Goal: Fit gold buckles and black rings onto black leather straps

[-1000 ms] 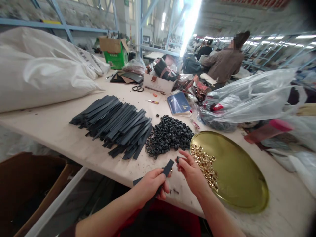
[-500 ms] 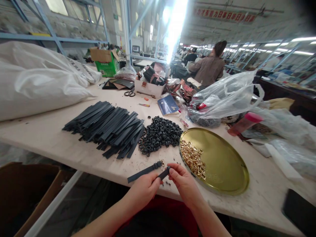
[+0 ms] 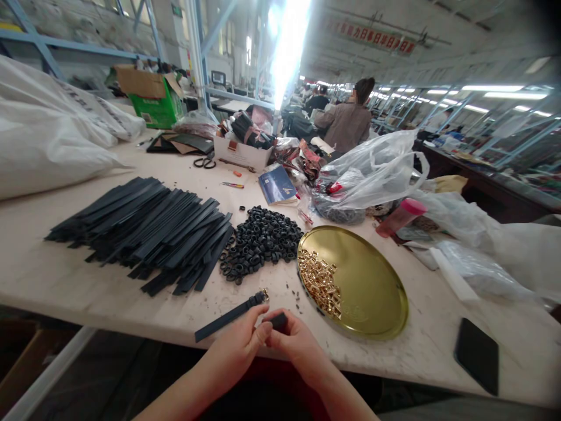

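Note:
At the table's near edge my left hand (image 3: 239,349) and my right hand (image 3: 294,344) meet, both closed on a short black strap end (image 3: 277,321). Just beyond my left hand a finished dark strap (image 3: 228,316) with a small gold buckle lies flat on the table. A heap of black rubber loops (image 3: 258,241) sits in front of my hands. To its left is a wide pile of dark straps (image 3: 144,228). A round gold tray (image 3: 372,286) on the right holds several gold buckles (image 3: 319,282) near its left rim.
A black phone (image 3: 477,354) lies at the right front. Clear plastic bags (image 3: 372,169), a pink bottle (image 3: 400,216), a blue booklet (image 3: 276,185), scissors (image 3: 204,162), a white box and a green carton crowd the back. White sacks (image 3: 48,134) fill the left. A person sits farther back.
The view has swung right and down. My hands have drawn closer to me and together, and the loop in my right hand now sits on the strap end. The buckled strap lies still.

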